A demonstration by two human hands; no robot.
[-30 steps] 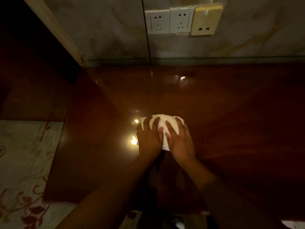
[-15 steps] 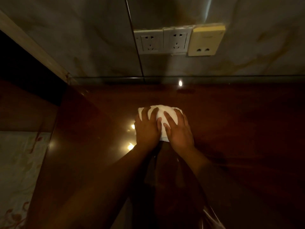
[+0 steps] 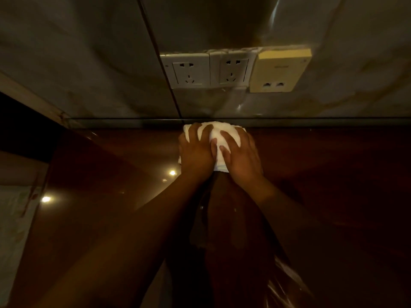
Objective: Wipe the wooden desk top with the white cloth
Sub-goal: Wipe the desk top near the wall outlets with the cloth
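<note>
A bunched white cloth (image 3: 219, 132) lies on the glossy dark-red wooden desk top (image 3: 322, 165), pushed up against the wall at the desk's far edge. My left hand (image 3: 196, 153) presses down on the cloth's left half with fingers spread. Beside it, my right hand (image 3: 241, 155) presses on the right half, thumbs nearly touching. Both hands cover most of the cloth; only its far edge and a strip between the hands show.
Marbled wall panels rise behind the desk, with two white power sockets (image 3: 208, 71) and a cream data socket (image 3: 279, 71) just above the cloth. The desk's left edge (image 3: 44, 181) drops to a pale patterned floor (image 3: 13, 218). Lamp reflections glint on the wood.
Both hands have slid the cloth away from me across the desk, from its middle to the far edge at the wall. The camera has leaned forward with them.
</note>
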